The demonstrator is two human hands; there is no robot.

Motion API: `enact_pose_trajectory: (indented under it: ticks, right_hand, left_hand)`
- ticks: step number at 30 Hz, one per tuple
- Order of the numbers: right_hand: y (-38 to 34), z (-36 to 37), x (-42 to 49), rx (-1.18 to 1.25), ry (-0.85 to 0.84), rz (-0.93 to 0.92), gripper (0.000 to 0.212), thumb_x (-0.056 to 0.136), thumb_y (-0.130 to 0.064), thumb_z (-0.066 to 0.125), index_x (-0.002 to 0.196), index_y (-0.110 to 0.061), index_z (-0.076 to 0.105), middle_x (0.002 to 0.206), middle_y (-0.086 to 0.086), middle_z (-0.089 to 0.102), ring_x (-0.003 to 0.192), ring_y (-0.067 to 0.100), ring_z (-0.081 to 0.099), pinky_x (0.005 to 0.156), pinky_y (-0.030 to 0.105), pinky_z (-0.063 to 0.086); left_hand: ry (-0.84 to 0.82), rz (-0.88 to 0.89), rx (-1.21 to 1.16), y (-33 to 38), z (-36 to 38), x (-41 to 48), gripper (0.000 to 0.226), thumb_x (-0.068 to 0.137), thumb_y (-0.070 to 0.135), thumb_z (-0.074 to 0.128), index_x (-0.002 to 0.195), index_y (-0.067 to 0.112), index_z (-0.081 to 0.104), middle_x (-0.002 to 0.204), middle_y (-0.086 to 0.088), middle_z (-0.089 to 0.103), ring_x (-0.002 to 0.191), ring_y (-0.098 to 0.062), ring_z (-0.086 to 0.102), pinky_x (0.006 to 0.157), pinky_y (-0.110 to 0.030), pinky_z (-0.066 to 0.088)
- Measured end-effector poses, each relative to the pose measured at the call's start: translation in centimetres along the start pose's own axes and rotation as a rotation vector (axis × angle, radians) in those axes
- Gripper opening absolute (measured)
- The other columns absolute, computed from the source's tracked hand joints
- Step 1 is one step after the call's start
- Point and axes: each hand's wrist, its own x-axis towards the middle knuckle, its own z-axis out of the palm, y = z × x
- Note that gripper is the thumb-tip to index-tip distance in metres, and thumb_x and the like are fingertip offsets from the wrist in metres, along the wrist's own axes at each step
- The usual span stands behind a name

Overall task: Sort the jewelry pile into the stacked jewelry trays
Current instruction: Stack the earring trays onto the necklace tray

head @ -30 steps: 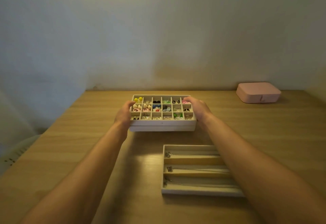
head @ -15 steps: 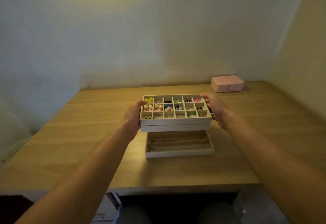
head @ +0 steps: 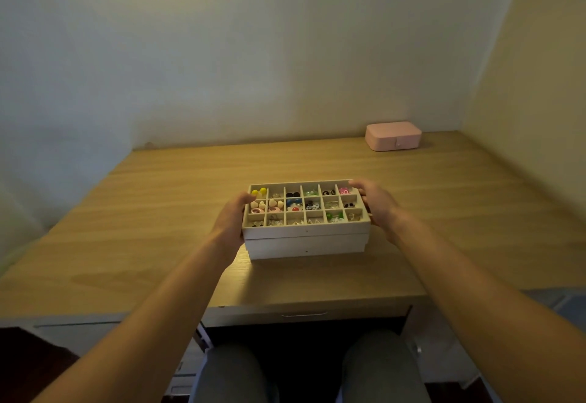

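Open desktop (head: 158, 212) beside tray stack (head: 306, 245), pink box (head: 393, 136) far right (seemingly closed)

A light wooden desk (head: 152, 231) is stretching across the view, its grain running from side to side. A closed pink box (head: 393, 136) with rounded corners is sitting on the desk's far right corner, a small clasp facing the desk's front edge. A pale wall (head: 253, 54) is rising behind the desk's far edge, and a yellowish wall (head: 539, 92) is closing in the desk's right side. A shallow drawer (head: 348, 311) with a slim handle is hanging under the desk's front edge. Two knees in grey trousers (head: 234, 371) are showing below that edge.
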Motion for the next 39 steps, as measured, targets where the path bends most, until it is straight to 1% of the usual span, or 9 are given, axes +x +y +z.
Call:
enact_pose_trajectory:
  ticks: [5, 9, 11, 15, 18, 21, 25, 32, 39]
  right_hand:
    - [0.0, 0.1, 0.3, -0.050, 0.026, 0.019, 0.057, 0.080, -0.068, 0.048, 0.111, -0.026, 0.072, 0.118, 0.006, 0.072, 0.110, 0.025, 0.066, 0.103, 0.047, 0.047]
    - [1.0, -0.3, 1.4, -0.020, 0.040, 0.025, 0.078, 0.062, -0.077, 0.054, 0.118, -0.026, 0.072, 0.129, 0.005, 0.068, 0.122, 0.027, 0.061, 0.110, 0.053, 0.043]
    - [1.4, -0.2, 1.2, -0.003, 0.048, 0.015, 0.076, 0.069, -0.075, 0.054, 0.120, -0.022, 0.071, 0.128, 0.007, 0.069, 0.121, 0.028, 0.062, 0.111, 0.051, 0.042]
    - [3.2, 1.1, 0.7, 0.110, 0.078, 0.018, 0.074, 0.081, -0.072, 0.045, 0.129, -0.019, 0.065, 0.125, 0.015, 0.068, 0.114, 0.033, 0.065, 0.101, 0.050, 0.050]
    - [4.2, 1.9, 0.8, 0.229, 0.114, 0.002, 0.057, 0.097, -0.060, 0.038, 0.122, -0.018, 0.067, 0.109, 0.018, 0.074, 0.099, 0.035, 0.071, 0.084, 0.044, 0.054]
    - [4.7, 2.0, 1.6, 0.266, 0.149, -0.004, 0.059, 0.092, -0.062, 0.040, 0.115, -0.018, 0.071, 0.103, 0.017, 0.076, 0.099, 0.036, 0.071, 0.093, 0.051, 0.054]
    - [4.3, 1.3, 3.0, 0.309, 0.204, -0.026, 0.054, 0.102, -0.051, 0.033, 0.103, -0.016, 0.074, 0.105, 0.022, 0.075, 0.097, 0.037, 0.070, 0.092, 0.048, 0.052]
    - [2.8, -0.9, 7.8, 0.353, 0.290, -0.007, 0.058, 0.103, -0.050, 0.032, 0.111, -0.009, 0.073, 0.099, 0.017, 0.076, 0.086, 0.032, 0.069, 0.078, 0.038, 0.051]
    - [1.4, -2.9, 14.8, 0.402, 0.333, 0.026, 0.054, 0.103, -0.049, 0.033, 0.093, -0.021, 0.078, 0.081, 0.005, 0.078, 0.076, 0.022, 0.069, 0.067, 0.031, 0.048]
  left_hand:
    - [0.015, -0.009, 0.004, -0.5, -0.1, 0.4, 0.034, 0.090, 0.030, 0.053, 0.113, 0.008, 0.066, 0.089, -0.005, 0.076, 0.078, -0.020, 0.068, 0.068, -0.032, 0.051]
    - [0.033, -0.003, 0.022, -1.0, -0.3, 1.0, 0.065, 0.061, 0.048, 0.066, 0.115, 0.013, 0.069, 0.117, -0.011, 0.071, 0.098, -0.026, 0.067, 0.078, -0.037, 0.050]
    - [0.024, 0.012, 0.047, -1.4, -0.2, 0.9, 0.051, 0.072, 0.049, 0.061, 0.109, 0.016, 0.072, 0.111, -0.007, 0.074, 0.094, -0.022, 0.067, 0.077, -0.035, 0.048]
    - [0.050, -0.009, -0.007, -2.7, 0.1, 0.5, 0.039, 0.093, 0.045, 0.048, 0.097, 0.018, 0.075, 0.095, -0.005, 0.076, 0.079, -0.019, 0.066, 0.070, -0.032, 0.048]
    - [0.089, -0.015, -0.102, -3.2, 0.3, 0.5, 0.055, 0.068, 0.058, 0.058, 0.097, 0.016, 0.080, 0.109, -0.015, 0.075, 0.103, -0.037, 0.068, 0.092, -0.048, 0.050]
    - [0.119, 0.004, -0.160, -3.4, 0.6, 1.4, 0.055, 0.067, 0.059, 0.055, 0.093, 0.018, 0.081, 0.108, -0.015, 0.075, 0.116, -0.041, 0.064, 0.106, -0.055, 0.043]
    - [0.124, -0.040, -0.243, -2.8, 2.1, 2.2, 0.050, 0.091, 0.047, 0.043, 0.084, 0.018, 0.083, 0.110, -0.018, 0.074, 0.097, -0.036, 0.067, 0.092, -0.047, 0.048]
    - [0.149, -0.024, -0.272, -1.3, 5.8, 6.2, 0.045, 0.094, 0.043, 0.044, 0.099, 0.015, 0.078, 0.112, -0.018, 0.073, 0.100, -0.034, 0.067, 0.094, -0.046, 0.049]
    - [0.127, -0.038, -0.246, -1.3, 8.6, 14.9, 0.081, 0.042, 0.066, 0.062, 0.106, 0.021, 0.077, 0.113, -0.013, 0.073, 0.115, -0.034, 0.064, 0.106, -0.053, 0.046]
